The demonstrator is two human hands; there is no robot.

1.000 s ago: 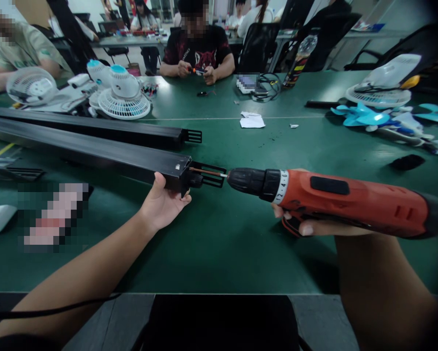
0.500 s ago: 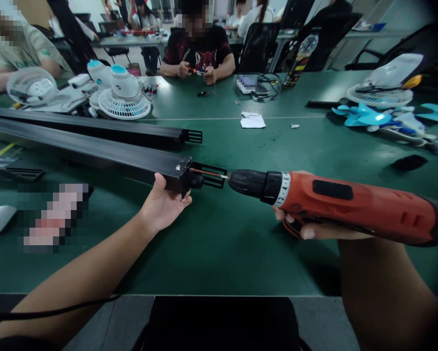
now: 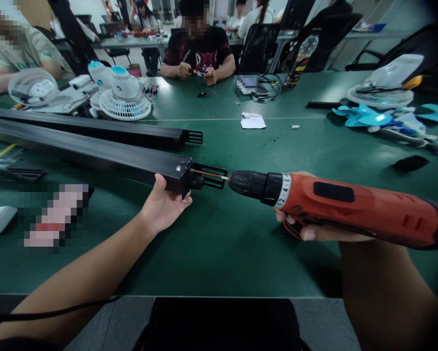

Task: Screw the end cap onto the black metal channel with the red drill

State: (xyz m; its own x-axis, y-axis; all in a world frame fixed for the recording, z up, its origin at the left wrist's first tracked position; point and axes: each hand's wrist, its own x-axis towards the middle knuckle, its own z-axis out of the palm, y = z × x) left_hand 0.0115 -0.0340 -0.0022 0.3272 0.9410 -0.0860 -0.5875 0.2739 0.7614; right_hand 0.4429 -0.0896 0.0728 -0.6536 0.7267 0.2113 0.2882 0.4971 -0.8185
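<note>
My left hand (image 3: 164,204) grips the near end of a long black rectangular housing (image 3: 131,158), thumb on its side and fingers underneath. From that end juts a slotted black bracket (image 3: 217,184), with a small black knob (image 3: 196,182) beside it. In my right hand (image 3: 321,233) is a red and black cordless drill (image 3: 361,202), held level with its chuck pointing left. A long thin bit (image 3: 208,173) runs from the chuck past the bracket to the end face of the housing. Whether its tip sits in a screw is too small to tell.
A second black housing (image 3: 131,132) lies behind the first. Farther back are white fan parts (image 3: 125,100), a bottle (image 3: 303,58) and a paper scrap (image 3: 253,120). Blue fan blades (image 3: 368,115) lie at right, a blurred-out flat object (image 3: 56,214) at left. A person (image 3: 199,48) sits opposite.
Almost nothing differs. The drill's rear end has dipped very slightly, while both hands keep their holds and the housing stays in place.
</note>
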